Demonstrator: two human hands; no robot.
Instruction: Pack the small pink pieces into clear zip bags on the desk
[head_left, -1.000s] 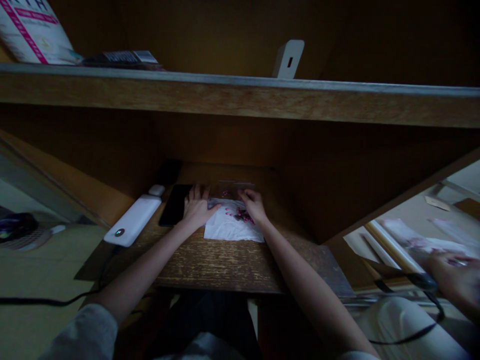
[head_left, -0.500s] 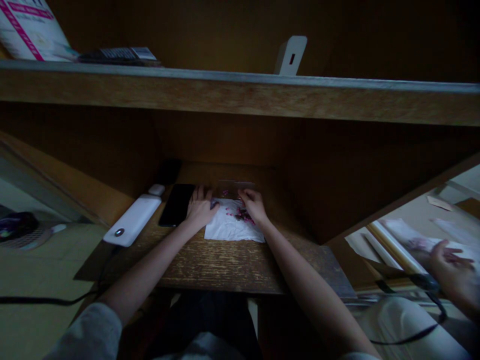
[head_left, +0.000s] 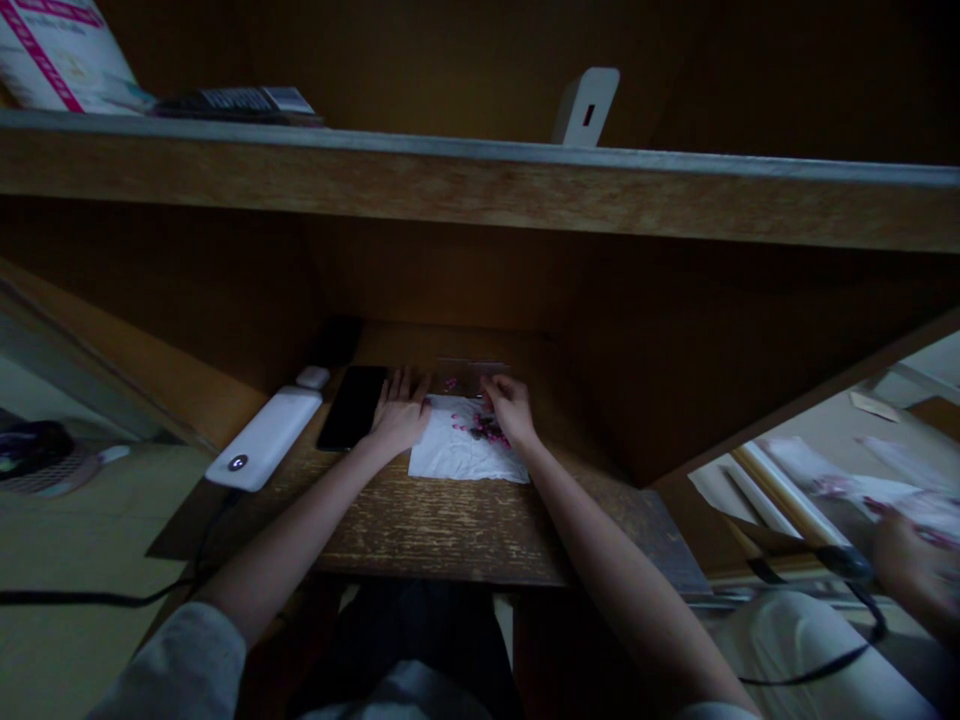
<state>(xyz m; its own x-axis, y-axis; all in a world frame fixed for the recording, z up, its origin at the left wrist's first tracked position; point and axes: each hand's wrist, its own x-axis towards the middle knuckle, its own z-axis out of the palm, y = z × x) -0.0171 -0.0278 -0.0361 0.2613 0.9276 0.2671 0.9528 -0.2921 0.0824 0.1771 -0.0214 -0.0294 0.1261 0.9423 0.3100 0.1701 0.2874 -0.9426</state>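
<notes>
My left hand [head_left: 403, 412] lies flat with its fingers spread, between the black phone [head_left: 351, 410] and a white tissue [head_left: 442, 458], touching the tissue's left edge. Small pink and dark bits, like a sprig of little flowers [head_left: 480, 430], lie on the tissue. My right hand [head_left: 510, 405] is closed in a pinch over the tissue's upper right corner; whatever the fingertips hold is hidden or too small to make out. Just behind the tissue is a clear, flat sheet or bag [head_left: 457, 372] with a few pink bits [head_left: 451, 384] on it.
A white power bank [head_left: 262, 440] with a cable and a small white case [head_left: 313, 377] lie to the left. Overhead runs a shelf edge [head_left: 480, 185], bearing a white device [head_left: 586, 108]. At right, another person's hand [head_left: 911, 560] is at a neighbouring table.
My left hand has flattened at the tissue's edge, its thumb drawn in. My right hand has shifted very slightly. The other person's hand at right has moved down.
</notes>
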